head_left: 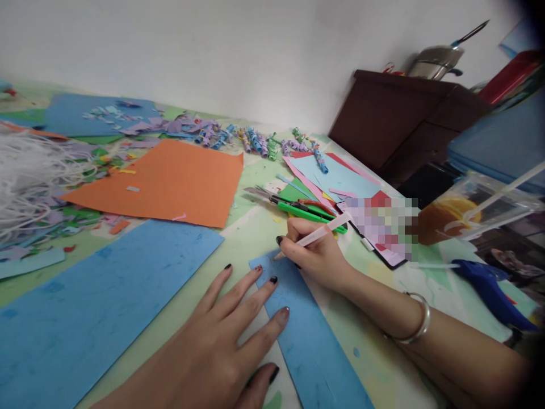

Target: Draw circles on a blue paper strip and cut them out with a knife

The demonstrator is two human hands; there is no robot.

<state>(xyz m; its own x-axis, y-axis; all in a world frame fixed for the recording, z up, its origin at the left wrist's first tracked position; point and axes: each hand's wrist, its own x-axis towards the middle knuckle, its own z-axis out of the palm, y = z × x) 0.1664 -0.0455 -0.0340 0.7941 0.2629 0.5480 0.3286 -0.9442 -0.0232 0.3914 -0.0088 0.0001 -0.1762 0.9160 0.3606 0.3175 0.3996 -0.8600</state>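
My right hand [317, 253] is closed around a pale pink-and-white pen [326, 228]. The pen's tip meets the far end of a long blue paper strip [306, 329]. Spread flat, my left hand [230, 329] lies with some fingertips on the strip's left edge and the others on the tablecloth. A large blue sheet [106, 307] is to the left of that hand, and an orange sheet [179, 182] lies beyond it. Just past my right hand are a green box cutter [304, 215] and scissors [272, 196].
Rolled paper curls [255, 142] line the wall side. White cord [38, 176] and paper scraps heap at the left. A phone [374, 233], a plastic cup of orange drink [451, 216] and a blue glue gun [494, 289] stand right. A brown cabinet [409, 113] is behind.
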